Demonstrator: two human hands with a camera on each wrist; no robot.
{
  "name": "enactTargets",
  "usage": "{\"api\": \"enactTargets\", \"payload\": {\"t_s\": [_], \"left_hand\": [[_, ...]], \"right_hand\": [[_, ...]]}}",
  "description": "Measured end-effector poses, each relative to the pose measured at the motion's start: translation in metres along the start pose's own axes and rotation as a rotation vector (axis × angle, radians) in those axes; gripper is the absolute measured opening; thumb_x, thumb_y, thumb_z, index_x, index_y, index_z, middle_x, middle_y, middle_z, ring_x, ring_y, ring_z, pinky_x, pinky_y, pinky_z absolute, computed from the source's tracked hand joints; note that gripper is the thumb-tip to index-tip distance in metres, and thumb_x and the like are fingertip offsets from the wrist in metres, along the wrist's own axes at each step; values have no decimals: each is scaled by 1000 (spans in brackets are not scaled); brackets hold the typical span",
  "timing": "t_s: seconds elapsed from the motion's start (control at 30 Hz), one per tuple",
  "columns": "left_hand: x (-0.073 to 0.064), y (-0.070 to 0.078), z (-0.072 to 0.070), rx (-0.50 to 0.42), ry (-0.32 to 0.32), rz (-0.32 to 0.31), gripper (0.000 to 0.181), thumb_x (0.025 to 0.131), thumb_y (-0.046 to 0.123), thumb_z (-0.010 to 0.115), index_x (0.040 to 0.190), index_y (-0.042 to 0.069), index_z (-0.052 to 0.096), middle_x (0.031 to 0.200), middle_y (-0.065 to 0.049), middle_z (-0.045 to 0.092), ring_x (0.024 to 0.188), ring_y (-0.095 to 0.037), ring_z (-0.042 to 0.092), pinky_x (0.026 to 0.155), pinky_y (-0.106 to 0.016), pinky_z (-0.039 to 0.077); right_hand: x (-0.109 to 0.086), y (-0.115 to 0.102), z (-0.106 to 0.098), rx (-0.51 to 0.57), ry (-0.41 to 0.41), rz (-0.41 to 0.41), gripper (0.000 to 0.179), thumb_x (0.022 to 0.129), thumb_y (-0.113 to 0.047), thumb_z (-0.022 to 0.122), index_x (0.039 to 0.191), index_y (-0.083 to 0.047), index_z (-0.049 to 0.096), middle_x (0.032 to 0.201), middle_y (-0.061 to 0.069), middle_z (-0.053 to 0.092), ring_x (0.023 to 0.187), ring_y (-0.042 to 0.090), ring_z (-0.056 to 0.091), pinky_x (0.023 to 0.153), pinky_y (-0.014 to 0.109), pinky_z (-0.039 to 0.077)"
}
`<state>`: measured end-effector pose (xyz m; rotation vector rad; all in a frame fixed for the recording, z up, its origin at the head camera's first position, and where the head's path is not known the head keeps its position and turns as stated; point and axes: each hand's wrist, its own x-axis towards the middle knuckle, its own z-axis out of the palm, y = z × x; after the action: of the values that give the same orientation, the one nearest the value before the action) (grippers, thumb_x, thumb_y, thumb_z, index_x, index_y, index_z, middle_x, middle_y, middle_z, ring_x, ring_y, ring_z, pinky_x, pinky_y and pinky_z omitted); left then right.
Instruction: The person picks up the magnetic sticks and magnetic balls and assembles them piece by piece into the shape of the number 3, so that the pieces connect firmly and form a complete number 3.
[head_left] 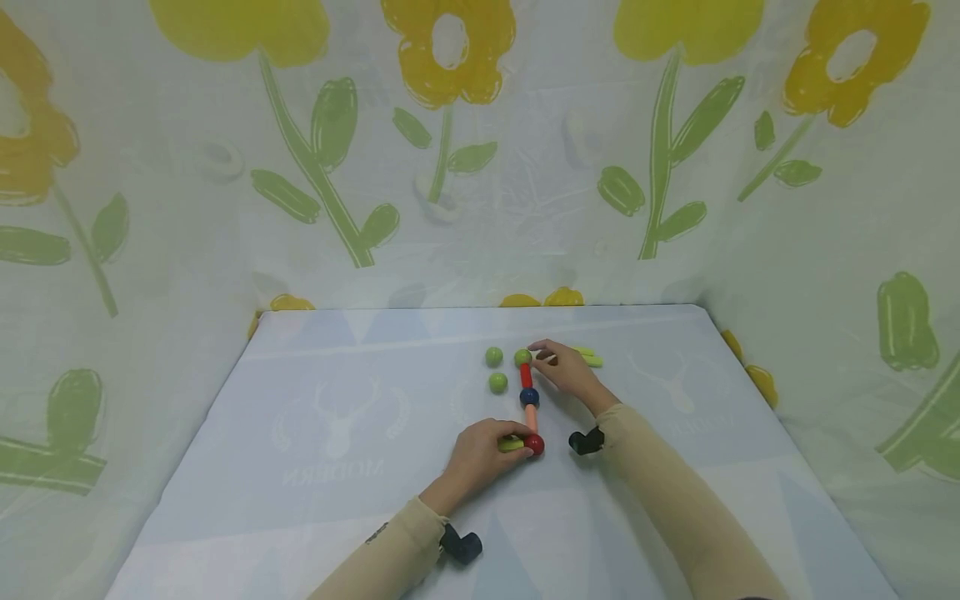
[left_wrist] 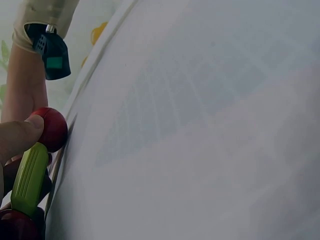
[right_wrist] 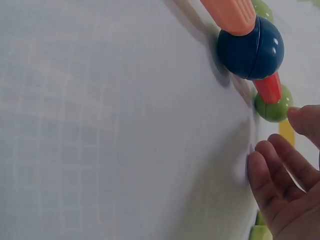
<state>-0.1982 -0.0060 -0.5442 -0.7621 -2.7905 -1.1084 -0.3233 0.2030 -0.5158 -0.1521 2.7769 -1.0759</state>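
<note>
A chain of balls and rods runs away from me on the table. Its near red ball point(head_left: 534, 445) is pinched by my left hand point(head_left: 478, 458), with a yellow-green rod point(left_wrist: 29, 180) joined to that ball along the fingers. A second, dark red ball point(left_wrist: 17, 227) shows at the rod's other end. From the near ball, a peach rod point(head_left: 531, 418) leads to a blue ball point(head_left: 529, 397), then a red rod point(head_left: 526, 377) to a green ball point(head_left: 522, 357). My right hand point(head_left: 567, 368) is beside this green ball, thumb tip right at it, other fingers loosely bent and holding nothing.
Two loose green balls, one farther point(head_left: 493, 357) and one nearer point(head_left: 498, 383), lie left of the chain. Yellow-green rods point(head_left: 588, 358) lie beyond the right hand. Flower-printed curtains point(head_left: 480, 208) stand around the table point(head_left: 337, 500). Both wrists carry small black cameras.
</note>
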Motion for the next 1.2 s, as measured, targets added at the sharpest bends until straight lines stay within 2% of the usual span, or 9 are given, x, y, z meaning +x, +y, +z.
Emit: {"api": "enactTargets", "payload": {"t_s": [0.47,0.9,1.2], "left_hand": [[-1,1,0,5,5,13,25,88,34,81,113,29,78,102,12,73,83,-3,56,74,-23,46],[0,1,-1,12,-2,8,26,89,36,80,114,28,78,104,12,73,85,-4,57,76,-24,47],[-1,0,-1,6,1,7,27,88,35,80,114,26,78,102,13,73,85,-4,56,76,-25,48]], "right_hand": [[-16,16,-18,-32,74,-77,34,102,-20,62,136,-16,62,125,11,67,108,28,63,84,41,55],[-24,39,-42,-34,150,-67,33,99,-12,65,132,-10,63,123,14,66,109,31,62,92,47,51],[-29,54,-51,-65,189,-49,32,97,-9,67,129,-9,66,122,15,64,103,30,60,75,38,51]]}}
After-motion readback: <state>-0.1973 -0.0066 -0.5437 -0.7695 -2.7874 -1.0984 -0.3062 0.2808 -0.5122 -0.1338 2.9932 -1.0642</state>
